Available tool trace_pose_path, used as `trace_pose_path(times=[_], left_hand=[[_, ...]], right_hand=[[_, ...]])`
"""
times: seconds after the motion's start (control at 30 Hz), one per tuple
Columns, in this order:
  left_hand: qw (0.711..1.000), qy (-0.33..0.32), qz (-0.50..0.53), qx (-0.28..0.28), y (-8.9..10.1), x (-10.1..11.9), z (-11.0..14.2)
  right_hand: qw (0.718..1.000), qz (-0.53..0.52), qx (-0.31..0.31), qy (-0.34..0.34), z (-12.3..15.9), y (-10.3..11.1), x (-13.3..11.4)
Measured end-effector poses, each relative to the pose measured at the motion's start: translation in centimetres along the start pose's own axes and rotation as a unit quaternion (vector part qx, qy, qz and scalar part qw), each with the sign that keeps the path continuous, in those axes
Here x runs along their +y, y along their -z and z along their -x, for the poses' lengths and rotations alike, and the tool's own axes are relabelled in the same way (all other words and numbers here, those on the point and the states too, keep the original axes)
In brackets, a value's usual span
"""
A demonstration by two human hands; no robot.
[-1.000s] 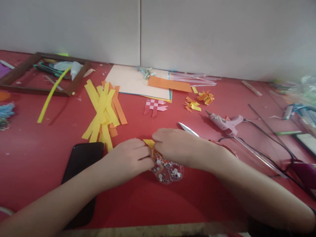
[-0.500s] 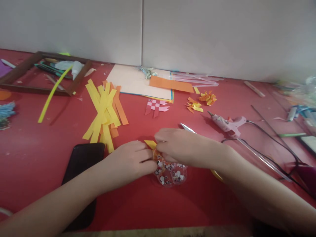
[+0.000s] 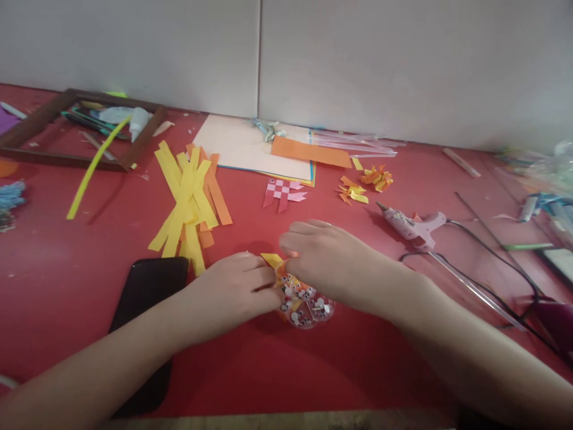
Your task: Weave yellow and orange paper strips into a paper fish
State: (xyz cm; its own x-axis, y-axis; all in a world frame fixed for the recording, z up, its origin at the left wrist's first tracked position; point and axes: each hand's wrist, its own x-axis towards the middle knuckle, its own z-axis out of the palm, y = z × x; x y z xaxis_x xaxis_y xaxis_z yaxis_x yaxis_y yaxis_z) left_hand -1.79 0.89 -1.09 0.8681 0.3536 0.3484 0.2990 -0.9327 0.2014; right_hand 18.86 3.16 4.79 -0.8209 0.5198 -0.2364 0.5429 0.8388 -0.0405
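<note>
A yellow-and-orange paper piece (image 3: 271, 260) sits at lower centre of the frame, above a clear case of googly eyes (image 3: 304, 306). Left hand (image 3: 244, 285) and right hand (image 3: 324, 263) close in on it, each grip's contents hidden by fingers.

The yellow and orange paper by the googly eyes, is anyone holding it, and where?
Yes, the left hand and right hand hold the yellow and orange paper from either side. The fingers hide exactly where they pinch it.

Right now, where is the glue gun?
In the head view, the glue gun lies on the table's right side, beyond the right forearm, right of the orange and yellow paper scraps.
</note>
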Motion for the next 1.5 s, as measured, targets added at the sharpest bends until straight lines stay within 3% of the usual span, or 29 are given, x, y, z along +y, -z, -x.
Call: trace_pose_path(times=[0.53, 0.67, 0.8, 0.93, 1.07, 1.17, 1.23, 1.37, 1.5], left_hand=[[1.000, 0.009, 0.016, -0.008, -0.5, -0.2, 0.1], [1.000, 0.010, 0.017, -0.007, -0.3, -0.2, 0.0], [1.000, 0.001, 0.002, -0.009, -0.1, -0.2, -0.1], [1.000, 0.012, 0.018, -0.020, 0.0, -0.1, 0.1], [0.999, 0.009, 0.024, -0.019, 0.3, 0.0, 0.1], [0.999, 0.003, 0.034, -0.022, 0.6, 0.0, -0.1], [0.999, 0.002, 0.043, -0.027, 0.6, 0.0, -0.1], [0.999, 0.003, 0.041, -0.029, 0.4, -0.1, -0.1], [0.999, 0.004, 0.033, -0.026, 0.2, -0.2, 0.0]], right_hand=[[0.998, -0.022, -0.033, 0.044, -1.4, -0.6, 0.3], [0.997, -0.049, -0.013, 0.060, -1.0, -0.4, 1.0], [0.991, -0.113, 0.035, 0.059, 0.1, 0.4, 2.0], [0.987, -0.109, 0.113, 0.036, 1.7, 1.7, 2.7], [0.959, -0.094, 0.265, -0.042, 3.2, 3.3, 3.2], [0.936, -0.097, 0.320, -0.111, 3.6, 3.8, 3.4], [0.945, -0.111, 0.290, -0.103, 3.5, 3.5, 3.5], [0.981, -0.118, 0.153, -0.009, 2.3, 1.8, 2.8], [0.994, -0.080, 0.058, 0.045, 0.7, 0.5, 1.4]])
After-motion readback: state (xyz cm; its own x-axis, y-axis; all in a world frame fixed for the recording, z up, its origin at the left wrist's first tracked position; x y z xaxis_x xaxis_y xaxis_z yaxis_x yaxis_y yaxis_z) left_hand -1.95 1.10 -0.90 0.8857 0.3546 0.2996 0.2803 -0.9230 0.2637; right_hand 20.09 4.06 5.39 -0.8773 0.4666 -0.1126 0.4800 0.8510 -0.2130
